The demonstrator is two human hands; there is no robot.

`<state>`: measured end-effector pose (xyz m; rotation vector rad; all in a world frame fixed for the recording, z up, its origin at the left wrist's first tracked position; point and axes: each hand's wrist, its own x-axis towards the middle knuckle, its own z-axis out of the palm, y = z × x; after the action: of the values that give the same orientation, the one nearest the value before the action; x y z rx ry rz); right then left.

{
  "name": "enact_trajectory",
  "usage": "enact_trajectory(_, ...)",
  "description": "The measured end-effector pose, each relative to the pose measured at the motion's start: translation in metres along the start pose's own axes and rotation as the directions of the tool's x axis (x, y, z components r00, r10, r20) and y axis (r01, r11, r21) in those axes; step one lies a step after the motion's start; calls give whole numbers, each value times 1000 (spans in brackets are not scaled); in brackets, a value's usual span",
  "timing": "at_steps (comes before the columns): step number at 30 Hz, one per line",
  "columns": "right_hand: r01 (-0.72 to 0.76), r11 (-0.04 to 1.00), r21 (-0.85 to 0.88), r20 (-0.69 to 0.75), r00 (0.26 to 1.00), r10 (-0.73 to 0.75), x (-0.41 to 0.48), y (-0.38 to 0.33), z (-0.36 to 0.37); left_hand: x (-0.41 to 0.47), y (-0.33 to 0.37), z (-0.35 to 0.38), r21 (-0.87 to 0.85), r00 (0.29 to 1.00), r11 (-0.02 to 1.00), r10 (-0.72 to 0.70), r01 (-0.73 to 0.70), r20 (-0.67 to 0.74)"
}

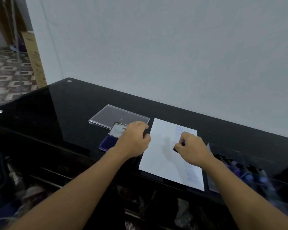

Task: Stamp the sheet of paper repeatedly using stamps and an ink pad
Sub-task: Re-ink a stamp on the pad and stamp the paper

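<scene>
A white sheet of paper (163, 156) lies on the black glass table (60, 117), with a column of faint blue stamp marks along its right side. My right hand (192, 149) grips a small dark stamp (179, 146) and holds it down on the sheet beside that column. An open ink pad (110, 138) with blue ink and a raised lid sits left of the sheet. My left hand (134, 139) hovers over the pad's right part with curled fingers, holding a small dark thing (146, 134) that is mostly hidden.
A clear plastic lid (118, 116) lies behind the ink pad. A clear tray of stamps (239, 170) stands right of the sheet. The wall runs close behind the table. Patterned floor shows at the far left.
</scene>
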<state>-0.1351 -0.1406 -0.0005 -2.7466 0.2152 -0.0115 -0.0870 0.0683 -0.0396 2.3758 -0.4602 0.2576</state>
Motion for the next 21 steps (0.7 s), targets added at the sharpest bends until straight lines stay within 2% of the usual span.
enact_trajectory(9, -52, 998, 43, 27, 998, 51, 1, 35, -7, 0, 16, 45, 26, 989, 999, 40, -44, 145)
enact_trajectory(14, -65, 996, 62, 57, 996, 62, 8, 41, 1, -3, 2, 66, 82, 982, 992, 85, -99, 168)
enact_trajectory(21, -49, 999, 16, 86, 995, 48, 33, 40, 11, -4, -9, 79, 131, 979, 987, 67, -93, 190)
